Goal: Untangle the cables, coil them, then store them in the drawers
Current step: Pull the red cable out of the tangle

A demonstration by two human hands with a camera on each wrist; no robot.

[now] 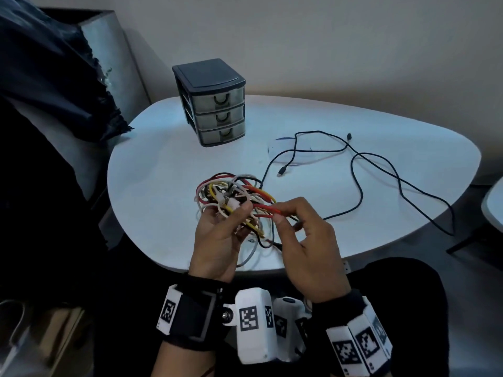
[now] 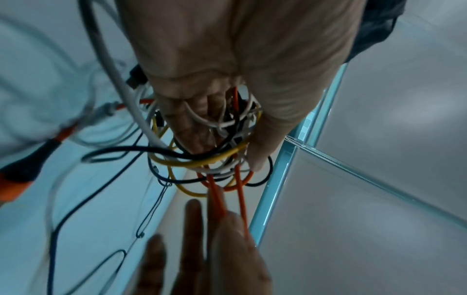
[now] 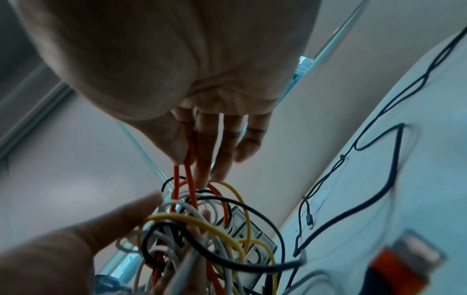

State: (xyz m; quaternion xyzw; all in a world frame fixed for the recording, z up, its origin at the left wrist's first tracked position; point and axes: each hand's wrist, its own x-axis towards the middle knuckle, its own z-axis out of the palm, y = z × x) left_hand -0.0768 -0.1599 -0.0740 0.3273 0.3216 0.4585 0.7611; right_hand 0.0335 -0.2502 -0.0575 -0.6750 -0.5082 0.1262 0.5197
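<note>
A tangled bundle (image 1: 231,197) of red, yellow, white and black cables hangs above the near part of the white table (image 1: 163,164). My left hand (image 1: 231,216) grips the bundle (image 2: 217,159) from below, fingers curled through its loops. My right hand (image 1: 277,213) pinches a doubled red cable (image 1: 265,208) between thumb and forefinger and holds it away from the tangle; in the right wrist view the red cable (image 3: 188,179) runs from the pinch down into the bundle (image 3: 202,235). A long black cable (image 1: 356,180) sprawls loose over the table's right half. The small three-drawer unit (image 1: 212,102) stands at the back, all drawers closed.
A dark cloth (image 1: 54,77) drapes over furniture at the left, touching the table's edge. Another pale table's corner (image 1: 494,202) shows at the far right. The wall stands close behind the table.
</note>
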